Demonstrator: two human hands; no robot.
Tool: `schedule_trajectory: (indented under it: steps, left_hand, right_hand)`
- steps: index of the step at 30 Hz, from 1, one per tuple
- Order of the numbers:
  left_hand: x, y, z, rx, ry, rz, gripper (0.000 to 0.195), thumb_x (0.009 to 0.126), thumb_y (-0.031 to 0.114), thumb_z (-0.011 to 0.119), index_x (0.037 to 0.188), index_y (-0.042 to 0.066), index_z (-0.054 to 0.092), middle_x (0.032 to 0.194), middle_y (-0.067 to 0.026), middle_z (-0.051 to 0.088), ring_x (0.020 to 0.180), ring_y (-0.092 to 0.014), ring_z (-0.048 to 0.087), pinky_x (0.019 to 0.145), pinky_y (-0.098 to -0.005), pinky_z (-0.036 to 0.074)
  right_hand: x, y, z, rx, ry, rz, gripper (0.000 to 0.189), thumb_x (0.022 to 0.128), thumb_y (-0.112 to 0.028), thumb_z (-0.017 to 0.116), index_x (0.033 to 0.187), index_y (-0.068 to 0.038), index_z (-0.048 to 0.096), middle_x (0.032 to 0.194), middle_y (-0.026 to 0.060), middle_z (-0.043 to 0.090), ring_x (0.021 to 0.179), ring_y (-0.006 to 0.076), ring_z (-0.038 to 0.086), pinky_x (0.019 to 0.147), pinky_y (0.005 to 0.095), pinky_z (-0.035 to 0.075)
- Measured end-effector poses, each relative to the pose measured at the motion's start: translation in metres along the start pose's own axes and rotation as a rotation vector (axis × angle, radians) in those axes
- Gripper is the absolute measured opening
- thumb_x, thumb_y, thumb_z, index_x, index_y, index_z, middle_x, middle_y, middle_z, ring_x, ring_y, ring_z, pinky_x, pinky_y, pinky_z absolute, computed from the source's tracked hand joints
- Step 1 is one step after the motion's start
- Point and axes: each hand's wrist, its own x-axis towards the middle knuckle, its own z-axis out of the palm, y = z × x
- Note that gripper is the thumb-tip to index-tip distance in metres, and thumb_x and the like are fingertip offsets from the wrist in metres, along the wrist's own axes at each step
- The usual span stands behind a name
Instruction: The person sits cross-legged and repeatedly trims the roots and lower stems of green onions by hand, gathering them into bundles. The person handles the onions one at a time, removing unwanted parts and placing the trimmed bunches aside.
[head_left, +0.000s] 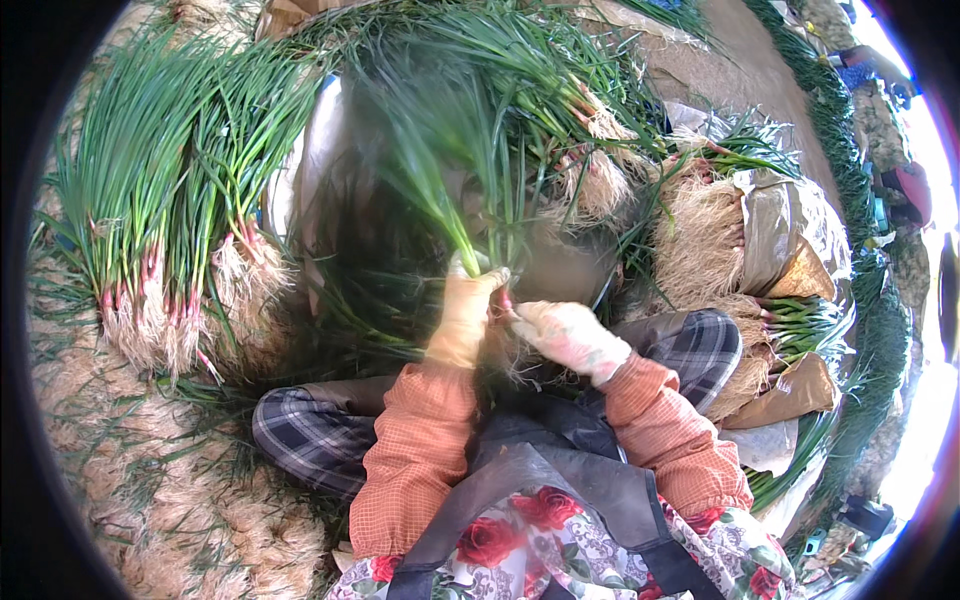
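My left hand (466, 304), in a pale yellowish glove, is closed around a bunch of green allium plants (435, 187). Their long leaves fan upward and are blurred at the tips. Pink stem bases (504, 298) and pale roots show at the bunch's lower end, between my hands. The fingertips of my right hand (566, 336), in a whitish stained glove, pinch at these stem bases from the right. Some of the roots below are blurred or hidden behind the hands. The bunch is held above my lap, between my bent knees.
Upright bunches of rooted plants (150, 225) stand on the left. Loose plants (592, 150) lie ahead. To the right are bundles with thick roots (697, 232), wrapped in brown paper (784, 394). Cut-off roots (172, 480) cover the ground at lower left. Other people are partly visible at far right.
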Motion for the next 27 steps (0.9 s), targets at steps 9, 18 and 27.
schedule_trajectory:
  steps: [9, 18, 27]
  left_hand:
    - [-0.041, -0.019, -0.028, 0.053, 0.008, 0.090, 0.032, 0.084, -0.008, 0.066, 0.105, 0.007, 0.047, 0.079, -0.0081, 0.063, 0.048, -0.017, 0.056, 0.042, -0.0287, 0.048]
    - [-0.072, -0.018, -0.035, -0.050, 0.009, 0.030, 0.041, 0.083, -0.001, 0.068, 0.113, 0.010, 0.043, 0.074, -0.0065, 0.060, 0.045, -0.016, 0.056, 0.035, -0.0257, 0.043]
    - [-0.066, -0.014, -0.048, -0.132, 0.083, 0.027, 0.006, 0.095, 0.005, 0.055, 0.101, 0.003, 0.055, 0.071, -0.0067, 0.062, 0.045, -0.015, 0.051, 0.040, -0.0249, 0.041]
  right_hand:
    - [0.075, -0.004, 0.022, 1.073, -0.001, 0.335, 0.022, 0.091, -0.026, 0.069, 0.090, -0.004, 0.062, 0.076, 0.0052, 0.063, 0.056, 0.0127, 0.056, 0.051, 0.0294, 0.045]
    - [0.065, 0.036, 0.014, 0.643, 0.237, 0.473, 0.060, 0.086, -0.048, 0.069, 0.118, 0.002, 0.059, 0.096, 0.0155, 0.070, 0.075, 0.0197, 0.068, 0.064, 0.0322, 0.054]
    - [0.071, -0.002, 0.035, 1.430, 0.591, -0.003, 0.028, 0.095, -0.028, 0.063, 0.089, -0.001, 0.066, 0.069, 0.0007, 0.062, 0.053, 0.0084, 0.056, 0.054, 0.0254, 0.048]
